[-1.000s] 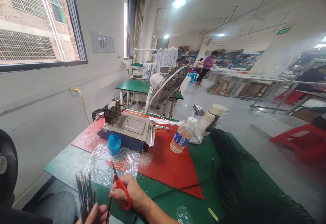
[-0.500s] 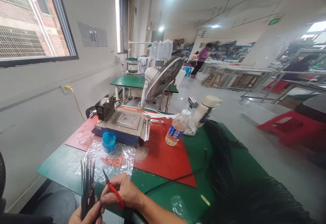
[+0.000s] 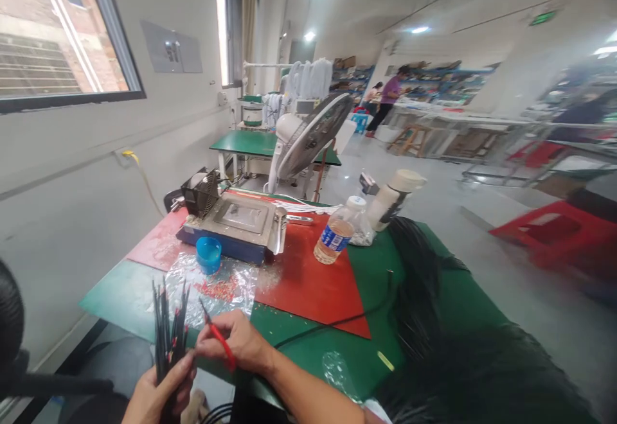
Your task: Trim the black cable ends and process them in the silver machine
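My left hand (image 3: 164, 385) is closed around a bundle of black cables (image 3: 165, 337), which stands roughly upright with small red bits among the strands. My right hand (image 3: 245, 342) holds small red-handled scissors (image 3: 223, 347), their dark pointed blades angled up and to the left. The fingertips of my right hand meet my left thumb beside the bundle; whether they pinch a single strand there is hard to see. Just beyond both hands lies a clear plastic sheet (image 3: 243, 282) strewn with small red and yellowish bits (image 3: 219, 289). On it stands a blue cup (image 3: 209, 256).
Behind the cup sits a heating plate (image 3: 236, 234) with a small fan (image 3: 202, 193). A labelled bottle (image 3: 332, 241) stands on the red mat (image 3: 308, 295). Long black cables (image 3: 419, 295) cover the table's right side. Beyond the table are a large fan (image 3: 315, 135) and two people.
The view has shifted slightly. The bundle's strands are fanned wider apart. Both hands stay close together, with the scissors still in my right hand.
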